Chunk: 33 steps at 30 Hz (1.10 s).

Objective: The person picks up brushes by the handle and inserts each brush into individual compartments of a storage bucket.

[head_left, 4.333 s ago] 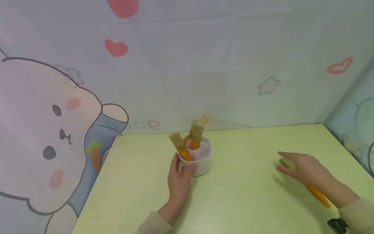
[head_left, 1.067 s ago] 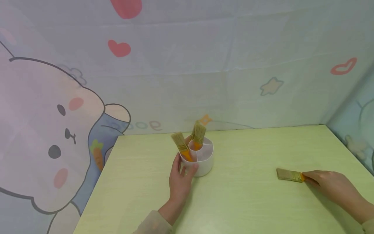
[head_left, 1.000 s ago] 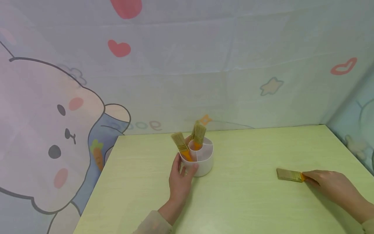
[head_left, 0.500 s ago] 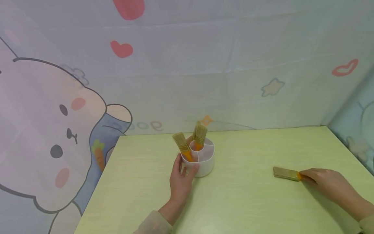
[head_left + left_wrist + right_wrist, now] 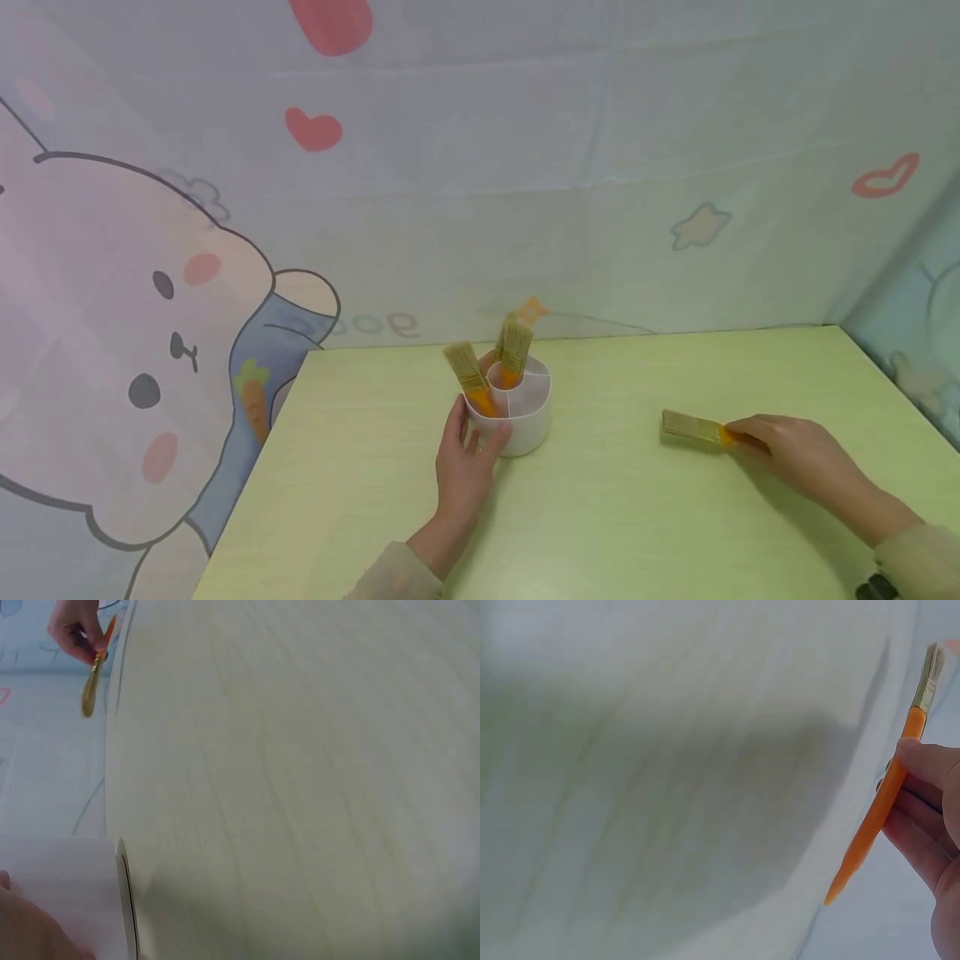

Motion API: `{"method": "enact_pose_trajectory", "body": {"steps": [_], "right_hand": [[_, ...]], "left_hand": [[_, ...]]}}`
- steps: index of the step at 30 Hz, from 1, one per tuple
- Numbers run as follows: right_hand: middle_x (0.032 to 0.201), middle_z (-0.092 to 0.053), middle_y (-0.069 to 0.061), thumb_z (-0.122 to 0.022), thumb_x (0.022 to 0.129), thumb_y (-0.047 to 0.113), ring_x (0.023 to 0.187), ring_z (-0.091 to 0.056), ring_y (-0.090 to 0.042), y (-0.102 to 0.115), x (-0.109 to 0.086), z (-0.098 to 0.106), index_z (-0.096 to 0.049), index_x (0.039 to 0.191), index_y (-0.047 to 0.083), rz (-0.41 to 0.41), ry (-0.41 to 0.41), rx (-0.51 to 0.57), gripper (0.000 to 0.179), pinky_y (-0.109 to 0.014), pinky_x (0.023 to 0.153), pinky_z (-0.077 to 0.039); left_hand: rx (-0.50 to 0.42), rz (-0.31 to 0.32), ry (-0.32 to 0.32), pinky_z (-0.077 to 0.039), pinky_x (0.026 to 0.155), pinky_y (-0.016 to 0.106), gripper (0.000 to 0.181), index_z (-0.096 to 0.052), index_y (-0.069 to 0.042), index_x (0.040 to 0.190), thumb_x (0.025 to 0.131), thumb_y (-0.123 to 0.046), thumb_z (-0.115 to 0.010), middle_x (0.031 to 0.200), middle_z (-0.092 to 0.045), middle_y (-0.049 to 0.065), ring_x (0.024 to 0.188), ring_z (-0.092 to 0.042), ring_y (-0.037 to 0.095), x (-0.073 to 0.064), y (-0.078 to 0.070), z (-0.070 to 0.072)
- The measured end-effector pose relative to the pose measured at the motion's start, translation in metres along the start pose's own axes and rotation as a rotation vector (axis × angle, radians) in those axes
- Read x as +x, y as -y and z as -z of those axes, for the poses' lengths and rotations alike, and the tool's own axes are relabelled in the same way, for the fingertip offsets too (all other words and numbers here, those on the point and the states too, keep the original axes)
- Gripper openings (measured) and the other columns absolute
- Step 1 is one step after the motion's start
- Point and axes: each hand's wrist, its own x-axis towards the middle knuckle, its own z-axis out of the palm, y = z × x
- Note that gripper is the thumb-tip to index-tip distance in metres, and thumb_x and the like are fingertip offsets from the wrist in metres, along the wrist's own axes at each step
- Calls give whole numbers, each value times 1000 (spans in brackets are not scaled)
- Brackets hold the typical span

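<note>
My left hand (image 5: 462, 479) holds the white divided brush holder (image 5: 531, 429) at its near left side, thumb across the front and fingers along the left. Three paintbrushes stand bristles up in the holder: one paintbrush (image 5: 467, 367) leans left in a side compartment, another (image 5: 516, 346) is in the round middle cup, and the third is partly hidden behind that one. Off to the right, my right hand (image 5: 798, 454) pinches a paintbrush (image 5: 690, 426) by its orange handle, bristles pointing left. In the right wrist view, the orange handle (image 5: 877, 806) lies between thumb and fingers, raised over the table.
The pale yellow-green table (image 5: 600, 517) runs back to a cloth backdrop (image 5: 480, 208) printed with a bear, hearts and a star. Its right edge meets another cloth side (image 5: 926, 333). One compartment at the holder's right shows no brush.
My right hand first hovered over the brush on the table, then took its handle and has now lifted it, moving left. My left hand has stayed on the holder.
</note>
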Motion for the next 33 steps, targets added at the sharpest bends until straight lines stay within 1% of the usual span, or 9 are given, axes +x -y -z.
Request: {"method": "enact_pose_trajectory", "body": {"steps": [5, 9, 14, 19, 23, 27, 33], "right_hand": [[92, -81, -3, -94, 73, 1, 76, -76, -24, 20, 27, -5, -83, 101, 8, 30, -62, 56, 31, -42, 64, -65], [94, -81, -3, -93, 75, 1, 75, -75, -21, 38, 47, -7, -82, 104, 8, 59, -95, 121, 31, -36, 62, -64], [98, -81, -4, -90, 79, -1, 78, -76, -19, 61, 70, -6, -82, 109, 7, 59, -94, 236, 32, -31, 64, -64], [102, -81, -5, -87, 83, -3, 83, -77, -18, 81, 92, -7, -82, 112, 7, 52, -96, 367, 31, -30, 68, -67], [106, -81, -5, -84, 87, -2, 87, -79, -19, 96, 109, -7, -82, 115, 6, 53, -93, 487, 29, -32, 72, -68], [108, -81, -7, -83, 91, 0, 91, -80, -20, 111, 125, -4, -81, 117, 5, 33, -73, 577, 27, -34, 77, -68], [111, -81, -8, -83, 91, 2, 94, -80, -20, 133, 147, 2, -82, 118, 5, -11, -78, 687, 27, -28, 81, -67]], "left_hand": [[-2, -1, 10, -38, 125, 50, 86, -37, -3, 165, 96, -22, -84, 171, -37, 15, 158, -34, 37, -1, 0, 1], [1, -5, 20, -38, 125, 50, 86, -36, -3, 165, 96, -23, -84, 171, -37, 15, 159, -33, 37, -1, 1, 2], [4, -6, 19, -38, 125, 50, 86, -36, -3, 165, 96, -23, -84, 171, -38, 15, 158, -34, 37, -1, -1, 2], [-1, -3, 18, -39, 125, 50, 86, -36, -2, 165, 96, -21, -84, 171, -37, 16, 158, -33, 38, -1, -2, 3], [0, -1, 20, -38, 125, 51, 86, -36, -2, 165, 96, -21, -84, 171, -37, 16, 159, -33, 38, -1, -1, 4], [-2, -5, 23, -38, 125, 51, 86, -36, -2, 165, 96, -21, -83, 170, -37, 17, 158, -33, 38, 0, 0, 4], [6, -7, 27, -39, 124, 50, 84, -37, -2, 165, 97, -22, -83, 170, -38, 16, 158, -34, 37, 0, 0, 4]]}}
